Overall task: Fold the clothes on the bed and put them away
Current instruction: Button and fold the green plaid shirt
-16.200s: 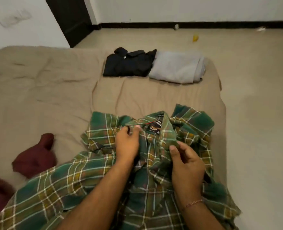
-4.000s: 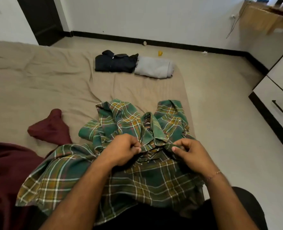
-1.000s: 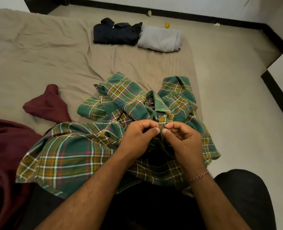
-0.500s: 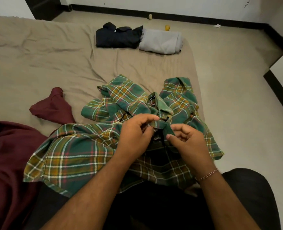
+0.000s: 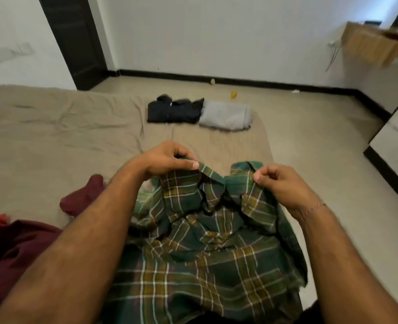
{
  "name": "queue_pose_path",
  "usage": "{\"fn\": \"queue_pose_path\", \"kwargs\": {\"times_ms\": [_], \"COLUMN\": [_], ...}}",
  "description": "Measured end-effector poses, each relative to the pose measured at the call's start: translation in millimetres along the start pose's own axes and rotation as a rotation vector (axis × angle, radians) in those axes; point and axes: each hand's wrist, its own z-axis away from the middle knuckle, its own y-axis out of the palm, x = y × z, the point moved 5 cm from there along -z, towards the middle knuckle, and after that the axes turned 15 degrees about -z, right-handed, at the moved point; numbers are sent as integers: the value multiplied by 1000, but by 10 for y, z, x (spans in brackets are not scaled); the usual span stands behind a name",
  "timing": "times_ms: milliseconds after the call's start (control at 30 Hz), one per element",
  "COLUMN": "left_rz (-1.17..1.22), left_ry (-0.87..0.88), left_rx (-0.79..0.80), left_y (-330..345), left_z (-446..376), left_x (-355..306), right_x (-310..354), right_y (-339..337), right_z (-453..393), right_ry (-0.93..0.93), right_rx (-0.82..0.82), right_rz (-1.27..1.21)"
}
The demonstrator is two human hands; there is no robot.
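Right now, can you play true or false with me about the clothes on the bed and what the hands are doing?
1. Both hands pinch the green plaid shirt. True: the left hand and the right hand each hold its top edge.
2. The folded black garment lies on the floor. False: it lies on the bed.
3. The folded grey garment sits right beside the black one. True.
4. The maroon garment is neatly folded. False: it lies crumpled.
5. The plaid shirt is already folded. False: it hangs loose.
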Motion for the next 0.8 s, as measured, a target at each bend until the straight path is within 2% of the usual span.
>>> {"fn": "queue_pose_path", "kwargs": {"times_ms": [33,133,167,200,267,333,433,533,600,700,800], "left_rz": [-22,-225,-280,-308,-326,-365,-403,-226,-22,332,562], "left_ry": [16,49,75,93,26,-137,-286,-249,-225,-257,-275], "left_rx": [-93,-536,-630,-658,-580,-389,-71,-82,-122,-131,-102], "left_y": [-188,-456,-403,-268,141,650,1267,1348,1355,1554,1795], "left_z": [-78,-60,25,119,290,468,678,727,758,875,912], "left_x": [-96,-325,-354,-344,-134,139,302,216,112,7,-46], "right_x": [224,698,742,680,300,-209,-712,-854,-876,-912,-938], "right_y": [-52,-25,22,73,148,194,251,309,326,374,455], "right_z": [-140,-54,71,176,320,472,773,1003,1092,1136,1123], "right_ry": [-101,-357,-411,-419,-292,-94,92,184,200,162,136], "right_rx": [-87,-273,-292,-283,-196,-82,-37,-95,-113,-118,-141], "right_rz": [30,166,218,277,392,457,239,-220,-423,-516,-553]}}
